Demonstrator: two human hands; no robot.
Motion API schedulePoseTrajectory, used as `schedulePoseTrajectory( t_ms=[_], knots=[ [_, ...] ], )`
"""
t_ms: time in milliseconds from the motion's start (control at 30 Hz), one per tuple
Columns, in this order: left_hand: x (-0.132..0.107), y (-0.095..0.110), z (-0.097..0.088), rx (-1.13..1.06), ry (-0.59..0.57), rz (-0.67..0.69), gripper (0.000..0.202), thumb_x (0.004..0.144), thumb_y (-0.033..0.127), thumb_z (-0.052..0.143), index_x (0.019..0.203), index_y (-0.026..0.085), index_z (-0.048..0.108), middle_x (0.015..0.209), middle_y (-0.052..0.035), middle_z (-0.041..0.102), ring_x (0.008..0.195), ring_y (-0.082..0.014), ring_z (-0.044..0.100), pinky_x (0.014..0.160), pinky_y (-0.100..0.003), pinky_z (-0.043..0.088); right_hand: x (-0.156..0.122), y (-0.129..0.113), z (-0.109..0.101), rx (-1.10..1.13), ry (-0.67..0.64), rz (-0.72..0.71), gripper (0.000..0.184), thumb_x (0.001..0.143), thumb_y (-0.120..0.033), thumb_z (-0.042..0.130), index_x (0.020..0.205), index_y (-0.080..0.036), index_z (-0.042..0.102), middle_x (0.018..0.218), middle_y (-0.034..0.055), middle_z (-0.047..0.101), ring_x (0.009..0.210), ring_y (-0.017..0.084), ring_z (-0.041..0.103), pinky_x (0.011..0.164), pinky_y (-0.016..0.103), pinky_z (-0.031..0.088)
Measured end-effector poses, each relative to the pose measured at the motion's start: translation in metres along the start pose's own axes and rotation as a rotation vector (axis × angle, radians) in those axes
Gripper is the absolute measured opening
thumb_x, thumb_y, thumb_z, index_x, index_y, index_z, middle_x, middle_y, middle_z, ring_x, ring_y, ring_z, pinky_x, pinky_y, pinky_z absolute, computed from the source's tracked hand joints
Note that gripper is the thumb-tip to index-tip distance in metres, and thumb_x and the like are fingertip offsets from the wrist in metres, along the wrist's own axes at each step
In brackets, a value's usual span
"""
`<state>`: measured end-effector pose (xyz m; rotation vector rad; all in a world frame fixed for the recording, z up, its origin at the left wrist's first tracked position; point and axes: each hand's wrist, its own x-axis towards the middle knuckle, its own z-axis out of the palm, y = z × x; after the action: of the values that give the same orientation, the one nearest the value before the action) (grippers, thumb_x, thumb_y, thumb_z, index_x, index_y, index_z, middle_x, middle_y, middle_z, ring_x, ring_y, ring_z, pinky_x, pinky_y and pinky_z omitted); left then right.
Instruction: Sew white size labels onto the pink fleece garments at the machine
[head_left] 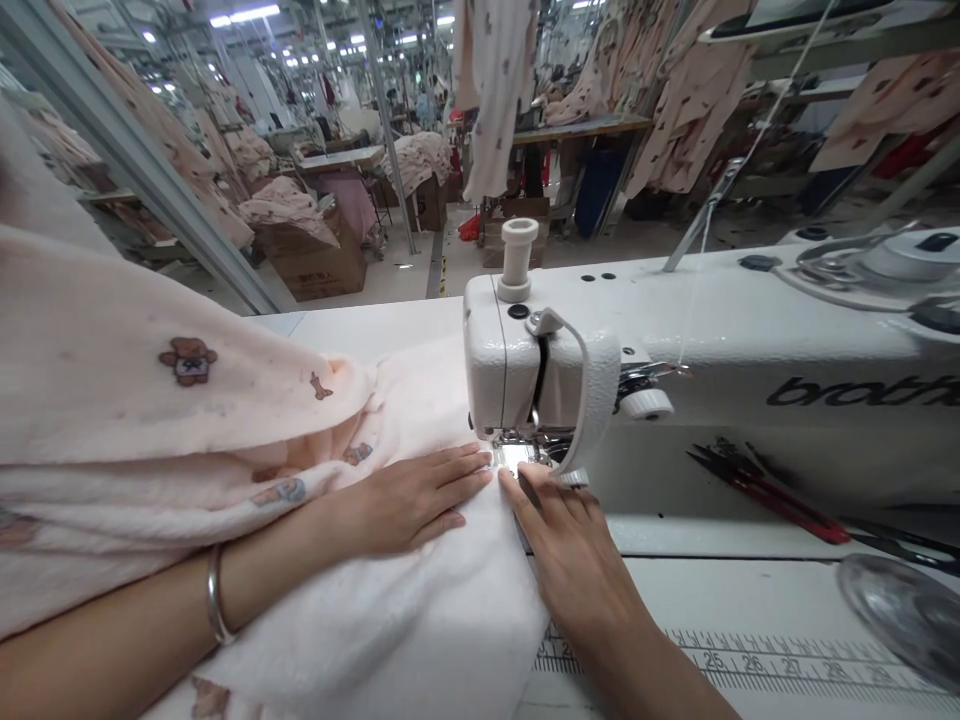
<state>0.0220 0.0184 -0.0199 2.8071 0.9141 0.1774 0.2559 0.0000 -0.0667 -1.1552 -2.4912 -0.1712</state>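
Pale pink fleece fabric (442, 610) printed with small bears lies under the presser foot (517, 455) of a white sewing machine (544, 350). My left hand (409, 500) rests flat on it just left of the foot, fingers stretched toward the lit needle area. At the fabric's right edge, close in front of the foot, my right hand (570, 545) has its thumb and bent forefinger drawn together on the cloth. The other right fingers curl beside the foot and are partly hidden. More of the fabric is heaped over my left forearm's far side.
Red-handled scissors (780, 500) and other dark tools lie on the machine bed at right. A clear round dish (904, 610) sits near a printed ruler scale (750, 660) along the table front. Beyond are a metal post (172, 170), a cardboard box (319, 260) and hanging garments (491, 100).
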Motion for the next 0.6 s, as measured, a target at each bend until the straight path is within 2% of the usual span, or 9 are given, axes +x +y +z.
schedulePoseTrajectory(
  t_ms=[200, 400, 533, 600],
  knots=[
    [0.004, -0.009, -0.001, -0.037, 0.001, -0.029, 0.045, 0.097, 0.03, 0.038, 0.139, 0.013, 0.04, 0.144, -0.0147, 0.042, 0.139, -0.0244, 0.034, 0.114, -0.042, 0.036, 0.001, 0.001, 0.0, -0.002, -0.03, 0.033, 0.062, 0.078, 0.01, 0.03, 0.131, -0.013, 0.052, 0.122, 0.0121, 0.055, 0.112, 0.028, 0.047, 0.086, 0.04, 0.046],
    [0.007, -0.017, -0.001, -0.036, -0.015, -0.115, 0.045, 0.098, 0.035, 0.036, 0.139, 0.018, 0.041, 0.141, -0.0113, 0.046, 0.132, -0.0223, 0.043, 0.111, -0.039, 0.04, -0.004, -0.004, -0.003, 0.052, -0.101, 0.139, 0.068, 0.077, 0.012, 0.03, 0.137, -0.016, 0.044, 0.132, 0.0113, 0.046, 0.124, 0.028, 0.038, 0.096, 0.042, 0.046],
    [0.006, -0.015, -0.001, -0.031, -0.013, -0.11, 0.045, 0.098, 0.035, 0.035, 0.139, 0.018, 0.04, 0.143, -0.0102, 0.044, 0.133, -0.0208, 0.042, 0.112, -0.037, 0.038, -0.016, -0.003, -0.004, 0.13, -0.066, 0.137, 0.073, 0.074, 0.013, 0.027, 0.139, -0.017, 0.04, 0.133, 0.0131, 0.043, 0.127, 0.026, 0.038, 0.098, 0.042, 0.046],
    [0.006, -0.014, -0.001, -0.026, -0.013, -0.109, 0.045, 0.098, 0.035, 0.035, 0.14, 0.018, 0.04, 0.144, -0.0094, 0.043, 0.134, -0.0203, 0.04, 0.113, -0.037, 0.037, -0.027, 0.004, -0.007, 0.149, -0.005, 0.11, 0.071, 0.075, 0.011, 0.025, 0.14, -0.016, 0.038, 0.135, 0.0133, 0.042, 0.128, 0.026, 0.037, 0.099, 0.043, 0.045]
  ],
)
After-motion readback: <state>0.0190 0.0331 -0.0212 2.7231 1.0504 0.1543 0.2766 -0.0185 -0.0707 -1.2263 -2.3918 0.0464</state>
